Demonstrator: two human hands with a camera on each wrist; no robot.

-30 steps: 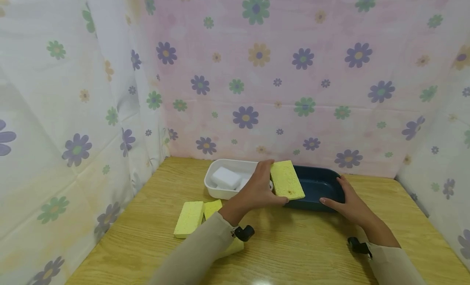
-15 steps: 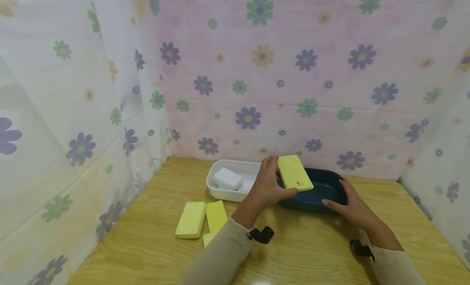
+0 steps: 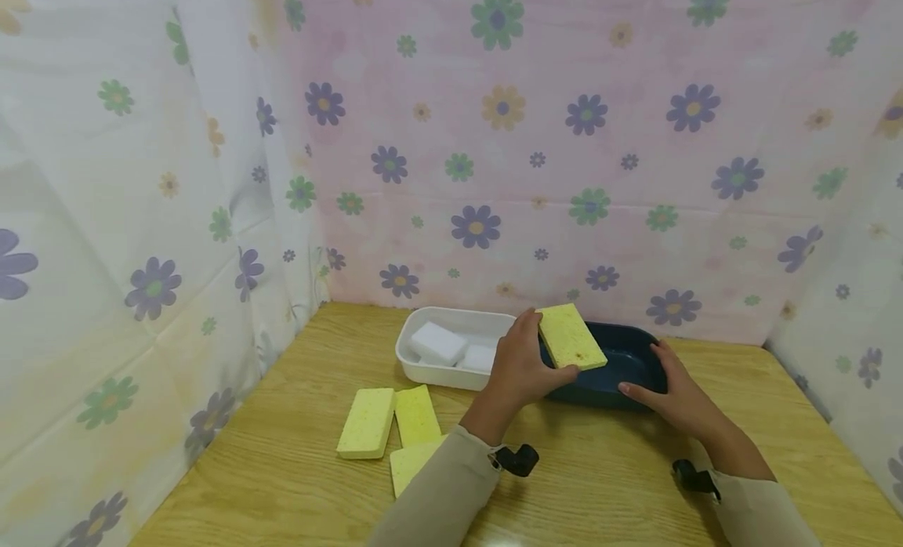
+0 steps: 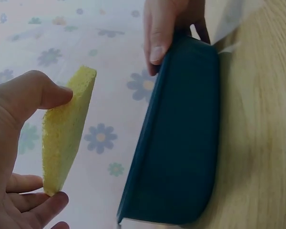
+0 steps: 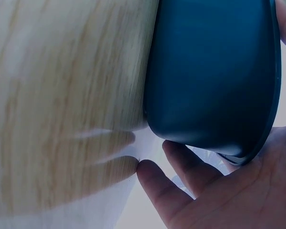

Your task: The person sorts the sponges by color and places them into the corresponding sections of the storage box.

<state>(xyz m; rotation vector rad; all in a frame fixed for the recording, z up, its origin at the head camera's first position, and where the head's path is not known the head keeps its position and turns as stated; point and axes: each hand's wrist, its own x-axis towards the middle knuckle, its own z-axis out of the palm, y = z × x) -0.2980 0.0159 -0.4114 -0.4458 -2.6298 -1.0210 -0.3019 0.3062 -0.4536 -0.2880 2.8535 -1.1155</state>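
Pinched between thumb and fingertips of my left hand (image 3: 518, 363) is a yellow sponge (image 3: 573, 335), a flat rectangular block with a small dark spot near one corner. It is held tilted over the left part of a dark blue tray (image 3: 600, 396). In the left wrist view, a gap shows between the sponge (image 4: 69, 131) and the tray's side wall (image 4: 181, 129). My right hand (image 3: 677, 394) grips the tray's right end, thumb at the near rim and fingers around the end. The right wrist view shows two fingertips low by the tray's rounded corner (image 5: 205, 119).
Left of the blue tray stands a white tray (image 3: 440, 376) holding white foam-like blocks (image 3: 437, 343). Three more yellow pieces lie on the wooden table (image 3: 282, 453): a thick sponge (image 3: 367, 423), a thinner one (image 3: 418, 415), and one (image 3: 412, 459) partly under my left sleeve. Flowered cloth (image 3: 494, 179) encloses the back and sides.
My left hand has carried the sponge rightward, further over the blue tray, uncovering more of the yellow pieces on the table. My right hand keeps its hold on the tray's end.
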